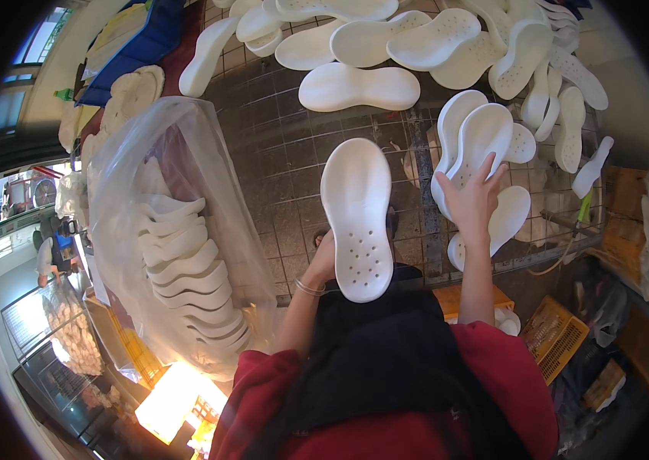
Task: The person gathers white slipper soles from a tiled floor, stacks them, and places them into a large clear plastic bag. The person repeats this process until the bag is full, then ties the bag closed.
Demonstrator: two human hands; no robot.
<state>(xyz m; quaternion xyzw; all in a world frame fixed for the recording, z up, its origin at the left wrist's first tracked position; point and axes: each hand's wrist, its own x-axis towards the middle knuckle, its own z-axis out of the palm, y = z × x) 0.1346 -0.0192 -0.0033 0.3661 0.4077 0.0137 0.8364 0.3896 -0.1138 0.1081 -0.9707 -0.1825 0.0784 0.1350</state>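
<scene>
Insole (356,207), white and perforated, is gripped by the left hand (325,258) from behind its edge, apparently leaving its face uncovered; the right hand (471,198) is spread open over overlapping insoles (487,132).

I see a smooth, matt insole (356,201) in the left hand (326,257); left of that grip, glossy plastic bag (226,184); beyond, metal grid (280,139).

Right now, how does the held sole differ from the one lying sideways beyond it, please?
The held sole is in the left hand; the sideways sole is in neither. The held sole runs up the view, while the sideways sole lies across it. The held sole shows small holes; the sideways sole, none. Both are white.
</scene>
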